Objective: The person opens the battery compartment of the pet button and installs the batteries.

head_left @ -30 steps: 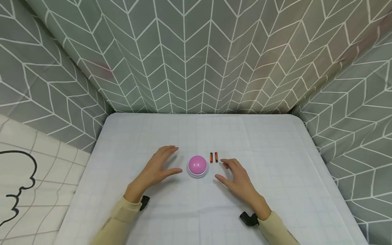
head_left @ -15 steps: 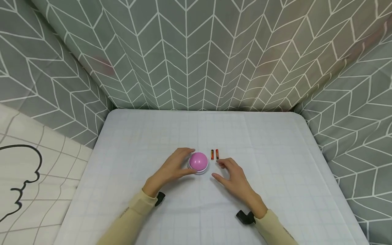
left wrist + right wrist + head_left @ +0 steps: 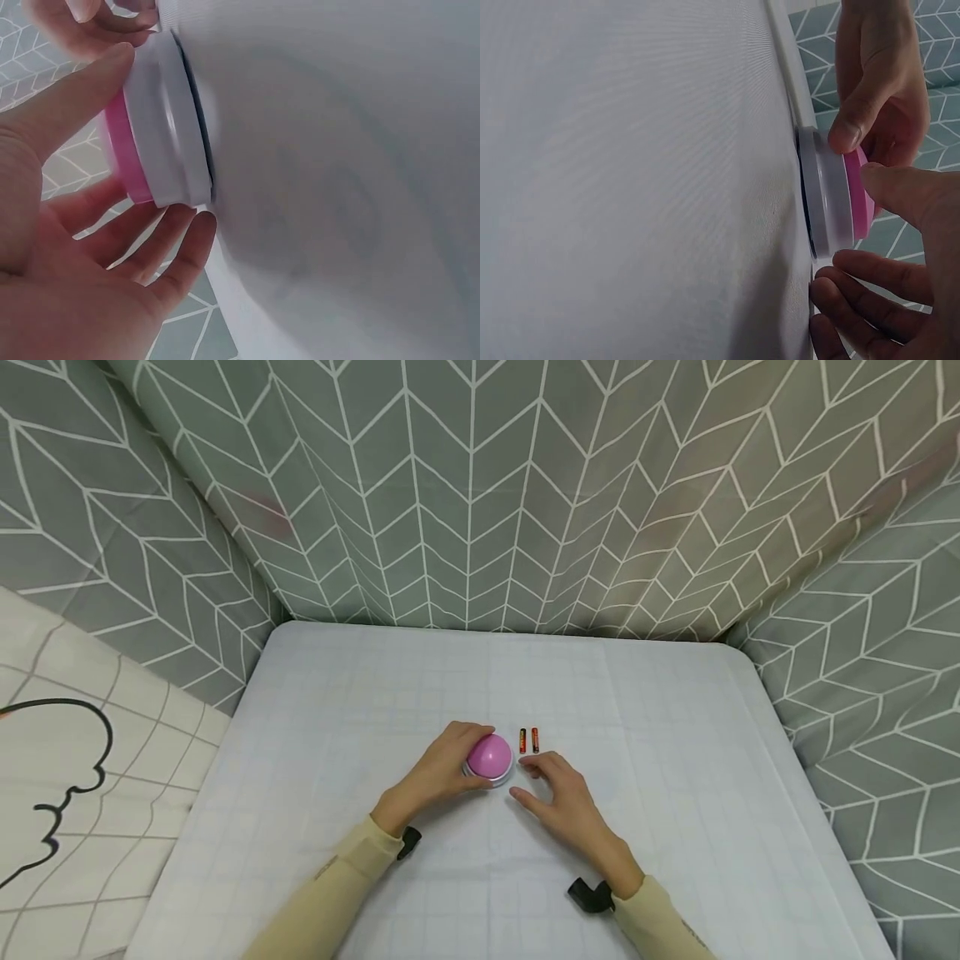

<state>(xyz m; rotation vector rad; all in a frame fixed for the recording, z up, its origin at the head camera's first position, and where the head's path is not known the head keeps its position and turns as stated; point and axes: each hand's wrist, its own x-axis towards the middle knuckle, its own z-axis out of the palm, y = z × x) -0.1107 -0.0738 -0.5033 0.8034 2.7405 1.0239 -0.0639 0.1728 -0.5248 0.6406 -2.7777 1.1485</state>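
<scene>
A round push button (image 3: 490, 757) with a pink dome and a white base sits on the white tabletop. My left hand (image 3: 442, 768) holds it from the left, thumb on the near side and fingers round the far side. In the left wrist view, the thumb lies along the edge of the button (image 3: 161, 124). My right hand (image 3: 562, 802) is just right of the button, fingers loosely bent and holding nothing. The right wrist view shows its thumb close to the pink dome (image 3: 859, 195); contact cannot be told. Two small red-and-black batteries (image 3: 522, 741) lie beyond the right fingertips.
A white cloth covers the table (image 3: 360, 668). Grey curtains (image 3: 465, 502) with white chevron lines stand behind it and to both sides. A white gridded cloth (image 3: 135, 777) with a black outline drawing is at the left.
My left hand has moved right, from apart to round the push button. My right hand has shifted slightly left towards it. The batteries stay on the table.
</scene>
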